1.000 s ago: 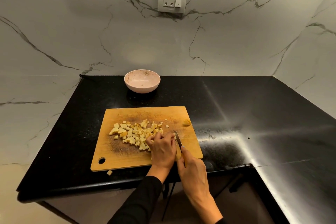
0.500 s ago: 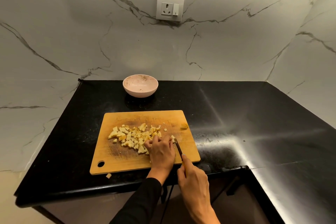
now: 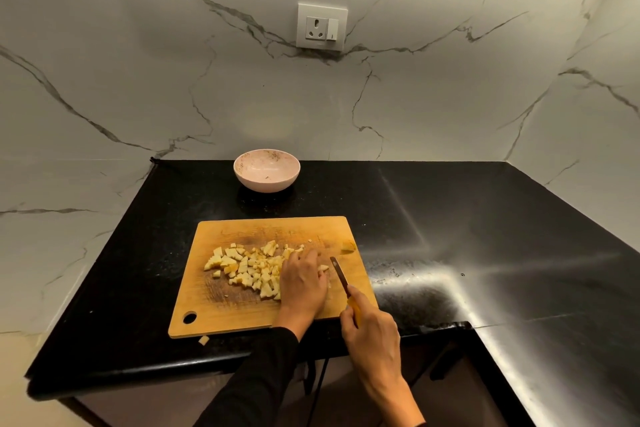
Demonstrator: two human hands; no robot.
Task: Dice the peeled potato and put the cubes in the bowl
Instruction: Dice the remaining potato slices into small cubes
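A pile of pale yellow potato cubes (image 3: 247,267) lies on the wooden cutting board (image 3: 221,308) near the counter's front edge. My left hand (image 3: 303,282) lies palm down on the right side of the pile and hides the pieces under it; whether its fingers are curled I cannot tell. A few cubes (image 3: 323,268) show at its fingertips. My right hand (image 3: 372,331) grips the yellow handle of a small knife (image 3: 341,276), whose blade points away, just right of the left hand. The pink bowl (image 3: 266,174) stands behind the board with no cubes in it.
One stray cube (image 3: 203,340) lies on the black counter (image 3: 485,236) in front of the board. A potato scrap (image 3: 348,246) sits at the board's right edge. Marble walls close the back and both sides; a wall socket (image 3: 322,27) is above the bowl.
My view has tilted up slightly. My left hand has slid a little further onto the pile, and the knife blade stands slightly apart to its right.
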